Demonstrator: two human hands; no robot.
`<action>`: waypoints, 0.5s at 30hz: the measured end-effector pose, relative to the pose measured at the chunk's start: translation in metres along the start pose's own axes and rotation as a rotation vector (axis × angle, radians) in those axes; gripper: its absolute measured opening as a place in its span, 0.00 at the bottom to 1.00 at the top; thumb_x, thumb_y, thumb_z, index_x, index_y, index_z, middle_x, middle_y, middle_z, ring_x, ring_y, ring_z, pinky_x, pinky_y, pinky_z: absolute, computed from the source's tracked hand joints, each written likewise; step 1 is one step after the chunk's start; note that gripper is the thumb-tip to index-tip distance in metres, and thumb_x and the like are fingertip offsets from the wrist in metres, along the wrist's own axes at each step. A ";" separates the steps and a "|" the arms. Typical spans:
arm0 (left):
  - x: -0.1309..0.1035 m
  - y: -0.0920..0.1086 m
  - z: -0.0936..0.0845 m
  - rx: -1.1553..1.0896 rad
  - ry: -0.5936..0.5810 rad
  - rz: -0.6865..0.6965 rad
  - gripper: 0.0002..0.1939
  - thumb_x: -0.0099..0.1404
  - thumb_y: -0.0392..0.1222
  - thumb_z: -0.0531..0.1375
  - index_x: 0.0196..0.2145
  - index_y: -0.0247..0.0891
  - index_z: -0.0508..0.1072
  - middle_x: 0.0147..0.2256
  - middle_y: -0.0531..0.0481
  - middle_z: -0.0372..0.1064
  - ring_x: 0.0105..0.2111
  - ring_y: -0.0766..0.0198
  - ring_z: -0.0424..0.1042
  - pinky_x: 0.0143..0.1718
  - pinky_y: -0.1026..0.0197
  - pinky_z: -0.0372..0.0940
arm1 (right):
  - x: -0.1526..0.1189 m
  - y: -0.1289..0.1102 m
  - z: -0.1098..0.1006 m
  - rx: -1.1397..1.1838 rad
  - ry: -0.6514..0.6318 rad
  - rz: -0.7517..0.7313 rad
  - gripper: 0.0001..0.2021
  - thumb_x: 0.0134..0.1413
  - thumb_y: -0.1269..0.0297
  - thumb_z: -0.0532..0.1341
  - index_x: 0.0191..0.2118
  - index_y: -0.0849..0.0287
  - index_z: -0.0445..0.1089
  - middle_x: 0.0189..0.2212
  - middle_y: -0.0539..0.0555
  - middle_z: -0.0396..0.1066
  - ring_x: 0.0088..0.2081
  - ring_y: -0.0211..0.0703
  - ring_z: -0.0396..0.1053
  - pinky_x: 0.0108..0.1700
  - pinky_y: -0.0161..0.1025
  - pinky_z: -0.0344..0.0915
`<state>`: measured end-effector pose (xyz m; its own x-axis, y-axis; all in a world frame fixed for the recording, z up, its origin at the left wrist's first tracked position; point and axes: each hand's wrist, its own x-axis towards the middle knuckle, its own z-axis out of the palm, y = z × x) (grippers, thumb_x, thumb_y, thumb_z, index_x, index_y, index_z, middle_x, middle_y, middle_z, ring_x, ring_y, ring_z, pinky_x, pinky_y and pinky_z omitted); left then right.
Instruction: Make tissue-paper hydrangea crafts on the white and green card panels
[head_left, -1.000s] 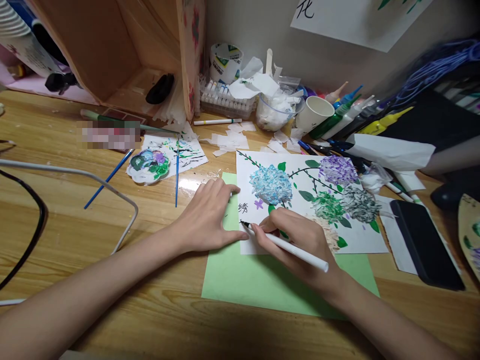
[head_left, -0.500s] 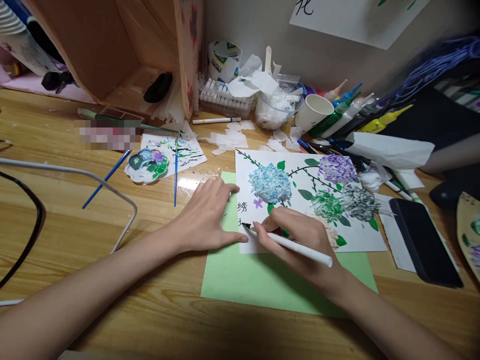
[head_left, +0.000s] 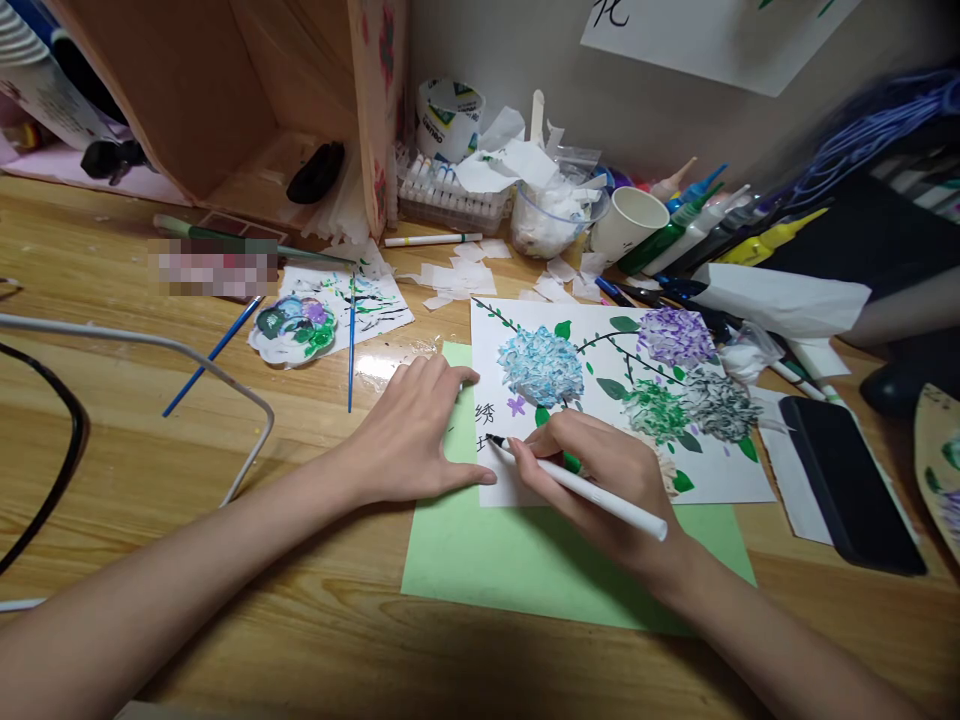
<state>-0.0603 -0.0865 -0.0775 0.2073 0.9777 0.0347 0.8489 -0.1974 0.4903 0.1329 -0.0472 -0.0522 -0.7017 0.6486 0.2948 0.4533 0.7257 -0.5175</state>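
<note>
My right hand [head_left: 600, 470] is closed around a white brush pen [head_left: 600, 490], its black tip on the white painting sheet [head_left: 517, 485] beside handwritten black characters. Raised paint flowers in blue, purple, green and grey, with green leaves and dark stems, cover much of this sheet; a pale flower is partly hidden behind my right hand. Lying flat with thumb and fingers apart, my left hand [head_left: 412, 430] touches the sheet's left edge. Beneath the painting sits a light green paper [head_left: 525, 570], showing at the left and along the bottom.
Left of the painting are a paint palette [head_left: 292, 332] and blue paintbrushes [head_left: 352, 345]. Paper scraps, a tub of tissue [head_left: 555, 220], a paper cup [head_left: 628, 222] and paint bottles [head_left: 690, 230] line the back. A dark phone [head_left: 851, 485] lies right; a white cable [head_left: 187, 350] crosses the left.
The pen tip has shifted slightly up and right, and the lower character shows more strokes. My left hand stays in place.
</note>
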 end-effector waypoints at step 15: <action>0.000 -0.001 0.000 -0.017 0.005 0.005 0.39 0.48 0.66 0.59 0.50 0.38 0.59 0.43 0.42 0.59 0.43 0.49 0.58 0.44 0.48 0.57 | 0.000 -0.003 -0.007 -0.025 -0.045 -0.030 0.14 0.52 0.71 0.58 0.19 0.58 0.57 0.15 0.45 0.57 0.18 0.32 0.55 0.22 0.31 0.50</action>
<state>-0.0614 -0.0862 -0.0782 0.2089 0.9770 0.0417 0.8392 -0.2010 0.5052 0.1354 -0.0473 -0.0452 -0.7392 0.6155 0.2733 0.4448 0.7509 -0.4882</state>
